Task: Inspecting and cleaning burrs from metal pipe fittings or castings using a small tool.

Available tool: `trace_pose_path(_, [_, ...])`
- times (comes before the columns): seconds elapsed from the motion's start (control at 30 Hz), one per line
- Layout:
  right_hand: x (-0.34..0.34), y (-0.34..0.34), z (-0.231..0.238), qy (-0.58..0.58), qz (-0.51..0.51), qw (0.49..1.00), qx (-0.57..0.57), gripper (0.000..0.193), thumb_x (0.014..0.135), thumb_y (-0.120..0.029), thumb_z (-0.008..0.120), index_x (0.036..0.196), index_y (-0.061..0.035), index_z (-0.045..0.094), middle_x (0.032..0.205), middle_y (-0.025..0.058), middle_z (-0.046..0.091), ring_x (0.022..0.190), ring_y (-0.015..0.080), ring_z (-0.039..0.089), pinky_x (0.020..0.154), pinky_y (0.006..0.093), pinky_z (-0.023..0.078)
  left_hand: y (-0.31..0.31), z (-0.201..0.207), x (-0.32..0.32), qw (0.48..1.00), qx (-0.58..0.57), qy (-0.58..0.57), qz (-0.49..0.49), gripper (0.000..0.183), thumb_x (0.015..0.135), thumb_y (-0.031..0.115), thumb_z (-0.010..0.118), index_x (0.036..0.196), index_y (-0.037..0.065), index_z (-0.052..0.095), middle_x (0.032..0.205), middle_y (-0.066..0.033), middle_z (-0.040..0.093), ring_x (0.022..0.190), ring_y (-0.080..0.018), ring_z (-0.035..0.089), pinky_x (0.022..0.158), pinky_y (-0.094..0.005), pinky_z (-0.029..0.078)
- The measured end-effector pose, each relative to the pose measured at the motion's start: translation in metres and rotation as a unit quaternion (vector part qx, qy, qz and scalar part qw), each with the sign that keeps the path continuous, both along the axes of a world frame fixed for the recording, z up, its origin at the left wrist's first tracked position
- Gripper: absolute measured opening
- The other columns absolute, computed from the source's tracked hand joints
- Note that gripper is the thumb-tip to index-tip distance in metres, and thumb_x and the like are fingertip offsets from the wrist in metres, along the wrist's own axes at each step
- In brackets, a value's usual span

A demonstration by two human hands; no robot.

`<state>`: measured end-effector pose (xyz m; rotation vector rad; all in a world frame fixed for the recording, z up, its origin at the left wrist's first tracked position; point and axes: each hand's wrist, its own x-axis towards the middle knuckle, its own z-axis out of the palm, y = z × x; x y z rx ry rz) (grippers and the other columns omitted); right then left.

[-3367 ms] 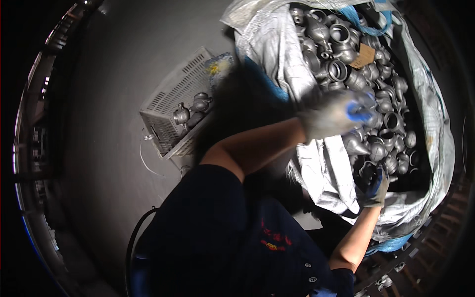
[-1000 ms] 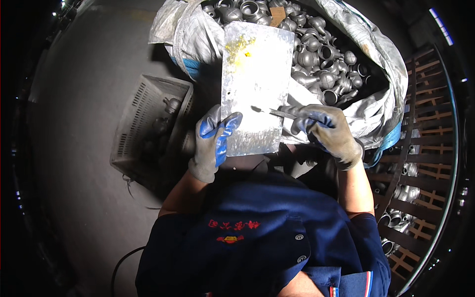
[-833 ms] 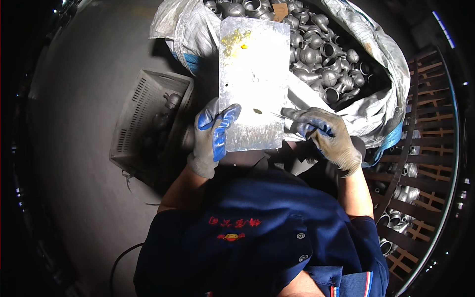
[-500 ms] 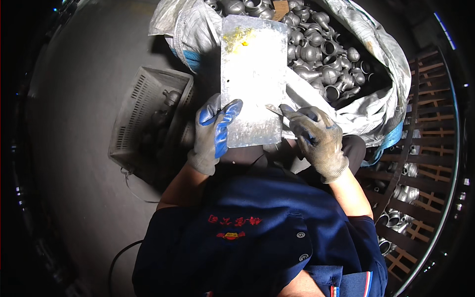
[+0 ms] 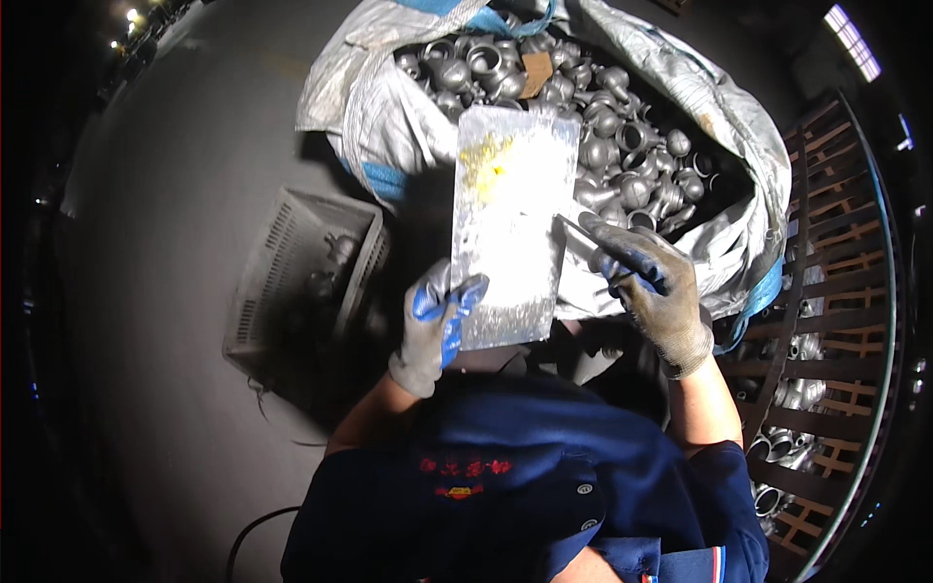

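Grey plastic crate beside wooden pallet

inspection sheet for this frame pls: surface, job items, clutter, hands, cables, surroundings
Surface: dark grey floor, bare where visible.
Job's things: flat rectangular metal plate with yellow marks near its top, over a big woven sack full of grey metal pipe fittings.
Clutter: grey slotted plastic crate on the floor, a few fittings inside.
Hands: left hand, gloved, in a grip on the plate's lower left corner; right hand, gloved, pinches a thin stick-like tool, its tip at the plate's right edge.
Cables: one dark cable on the floor.
Surroundings: wooden slatted frame at right, more fittings behind it.
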<state>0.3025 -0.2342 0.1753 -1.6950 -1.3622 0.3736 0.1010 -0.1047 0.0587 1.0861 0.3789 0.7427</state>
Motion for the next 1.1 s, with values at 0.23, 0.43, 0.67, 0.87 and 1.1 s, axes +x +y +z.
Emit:
trace_pose_path(0.23, [0.003, 0.015, 0.011, -0.129, -0.033, 0.991, -0.025, 0.040, 0.071, -0.001, 0.058, 0.108, -0.0134, 0.063, 0.095, 0.0132, 0.063, 0.085, 0.0331, 0.061, 0.074, 0.0377, 0.050, -0.002, -0.001, -0.006, 0.999, 0.032, -0.039, -0.018, 0.049, 0.086, 0.022, 0.063, 0.120, -0.007, 0.044, 0.109, -0.0103, 0.056, 0.101, -0.0165, 0.056, 0.093, -0.0312, 0.043])
trace_pose_path(0.43, [0.002, 0.021, 0.011, -0.215, -0.035, 0.976, -0.013, 0.046, 0.070, -0.002, 0.059, 0.113, -0.0172, 0.061, 0.098, 0.0144, 0.060, 0.085, 0.0334, 0.060, 0.072, 0.0390, 0.050, -0.003, -0.001, -0.007, 0.999, 0.036, -0.034, -0.018, 0.049, 0.085, 0.021, 0.064, 0.120, -0.007, 0.044, 0.110, -0.0111, 0.056, 0.101, -0.0170, 0.056, 0.093, -0.0313, 0.044])
trace_pose_path(0.67, [0.000, 0.021, 0.011, -0.221, -0.053, 0.973, -0.033, 0.047, 0.070, -0.002, 0.060, 0.114, -0.0185, 0.061, 0.097, 0.0134, 0.060, 0.085, 0.0324, 0.060, 0.072, 0.0385, 0.050, -0.003, 0.000, -0.006, 0.998, 0.040, -0.032, -0.023, 0.047, 0.085, 0.021, 0.064, 0.118, -0.008, 0.046, 0.111, -0.0123, 0.056, 0.102, -0.0182, 0.056, 0.094, -0.0328, 0.044])
trace_pose_path(0.87, [0.000, 0.024, 0.010, -0.198, -0.046, 0.979, -0.027, 0.046, 0.070, -0.002, 0.060, 0.113, -0.0188, 0.061, 0.096, 0.0116, 0.061, 0.083, 0.0314, 0.061, 0.071, 0.0377, 0.051, -0.002, -0.003, -0.007, 0.998, 0.049, -0.012, -0.027, 0.048, 0.085, 0.020, 0.064, 0.118, -0.008, 0.045, 0.111, -0.0128, 0.055, 0.103, -0.0187, 0.056, 0.094, -0.0332, 0.044])
trace_pose_path(1.1, [0.002, 0.023, 0.010, -0.159, -0.039, 0.983, -0.079, 0.044, 0.071, -0.001, 0.059, 0.112, -0.0162, 0.062, 0.096, 0.0124, 0.062, 0.084, 0.0315, 0.061, 0.072, 0.0365, 0.051, -0.003, -0.003, -0.006, 0.998, 0.046, -0.015, -0.029, 0.049, 0.085, 0.021, 0.065, 0.119, -0.008, 0.045, 0.112, -0.0130, 0.056, 0.103, -0.0191, 0.056, 0.094, -0.0333, 0.044])
